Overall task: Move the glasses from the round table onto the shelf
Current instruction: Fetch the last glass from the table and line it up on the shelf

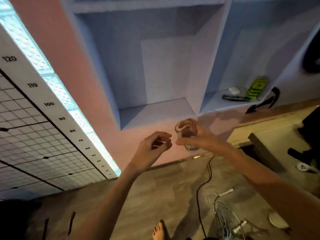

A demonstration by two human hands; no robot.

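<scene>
Right hand (199, 137) holds a clear glass (186, 134) upright in front of the shelf (155, 110); fingers wrapped round its wall, clamped on it. Glass is in the air, just below the lip of the lower middle compartment, not yet over the board.

Left hand (154, 149) beside it, close to the glass but apart from it; fingers curled loosely inward, thumb and fingertips nearly meeting, carrying nothing that I can make out.

Progress, as a judgement: mid-carry. The middle compartment shows bare, no glass standing in it. The round table is out of view, so how many glasses are left there cannot be told. Remaining for this one: lift over the edge, set down on the board, let go.

Materials and shapes:
- Glass: thin-walled, transparent, straight tumbler with a thicker base; smooth, likely slippery.
- Shelf: flat painted panels, pale blue-grey, matt, square compartments with hard edges.
- Right compartment holds a yellow-green packet (257, 87) and small dark and white items, too blurred to name.
- Floor (164, 187): wood-grain boards, a black cable (207, 177) trailing across it
</scene>
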